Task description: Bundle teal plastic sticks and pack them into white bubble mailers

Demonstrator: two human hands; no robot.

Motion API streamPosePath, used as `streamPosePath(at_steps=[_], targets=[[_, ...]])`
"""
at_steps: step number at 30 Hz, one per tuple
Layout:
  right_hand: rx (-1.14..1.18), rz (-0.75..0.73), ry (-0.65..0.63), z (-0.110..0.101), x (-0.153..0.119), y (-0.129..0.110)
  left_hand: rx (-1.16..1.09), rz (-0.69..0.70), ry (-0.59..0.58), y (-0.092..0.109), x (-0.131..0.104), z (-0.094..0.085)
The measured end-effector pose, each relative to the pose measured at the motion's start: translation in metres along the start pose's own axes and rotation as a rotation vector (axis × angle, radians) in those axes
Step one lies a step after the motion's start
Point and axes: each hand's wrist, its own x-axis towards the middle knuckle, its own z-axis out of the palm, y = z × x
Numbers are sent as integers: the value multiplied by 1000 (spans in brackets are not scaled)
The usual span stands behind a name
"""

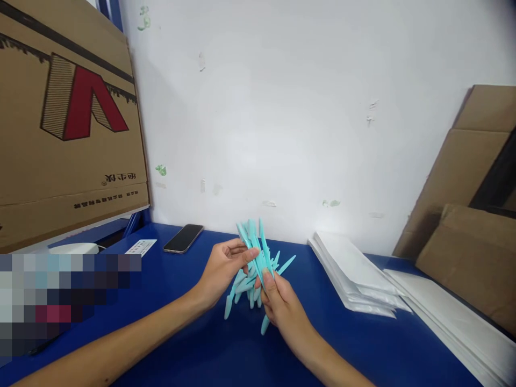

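Observation:
Several slim turquoise plastic sticks (252,236) stand upright in a bundle between my two hands, over the blue table. My left hand (228,263) pinches the bundle from the left, its thumb across the middle. Lower down, my right hand (282,301) grips the bottom part of the bundle, thumb on top. A loose pile of the same turquoise pieces (230,301) lies on the table beneath and behind my hands, partly hidden by them.
On the blue table (169,344) a phone (184,238) and a printed card (141,247) lie at the left. White flat sleeves (350,269) are stacked at the right, beside cardboard (471,263). A large carton (72,107) stands at the left. A white wall (282,107) rises behind.

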Motion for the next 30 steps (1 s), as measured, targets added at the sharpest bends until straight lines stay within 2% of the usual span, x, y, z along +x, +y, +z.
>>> streamPosePath(at_steps=[5,9,14,17,30], targets=[[10,34,-7,3,-2,1,-33,-62,6,-5,-1,-1],[25,45,17,3,-1,2,-6,-12,22,-6,0,0],[66,105,31,4,-1,-1,-6,3,-48,-2,2,-1],[79,130,34,6,-2,-4,26,-5,-47,-1,1,-1],[-78,28,46,5,-3,11,-44,-17,13,1,-9,10]])
